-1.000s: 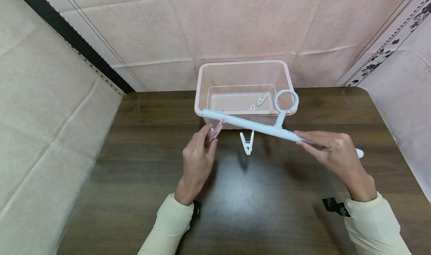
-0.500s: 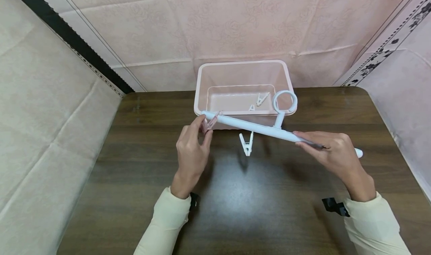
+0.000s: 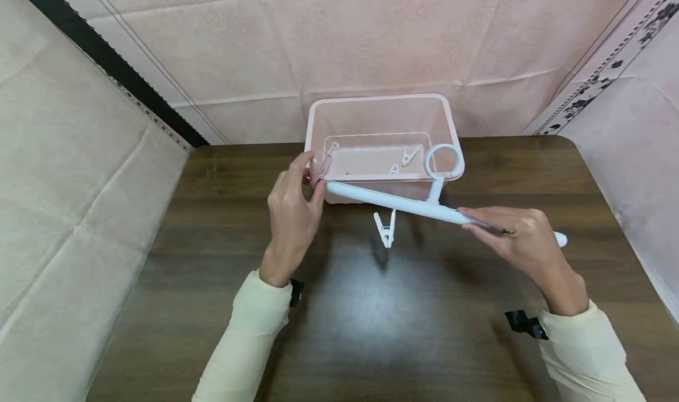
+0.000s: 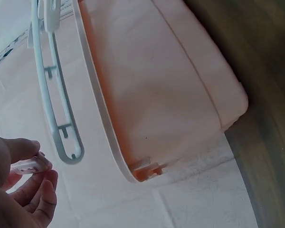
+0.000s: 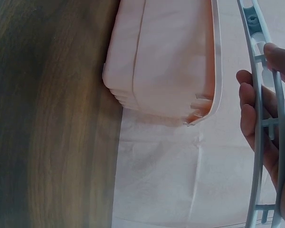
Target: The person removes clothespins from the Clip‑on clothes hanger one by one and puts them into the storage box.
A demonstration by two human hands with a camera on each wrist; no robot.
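Note:
My right hand (image 3: 522, 249) grips a light blue plastic hanger (image 3: 392, 201) near its right end, thumb and fingers on opposite sides of the bar. The hanger tilts in front of a pale pink bin, its round hook (image 3: 444, 160) pointing up. A white clothespin (image 3: 385, 230) hangs from the bar's underside. With thumb and fingers my left hand (image 3: 292, 213) pinches a pink translucent clothespin (image 3: 325, 163), just beyond the hanger's left end. In the left wrist view this clothespin (image 4: 32, 165) is apart from the hanger's rounded tip (image 4: 69, 154). A thin dark strip shows at my right fingers.
Behind the hanger stands the pale pink bin (image 3: 313, 119) on the dark wooden table (image 3: 371, 331), against a cloth-covered wall. Inside it lie white clothespins (image 3: 410, 155) on the floor toward the right. Cloth also covers both sides.
My left hand has moved up and left with the pink clothespin, from over the bar to beyond the hanger's left end. My right hand and the hanger have barely shifted.

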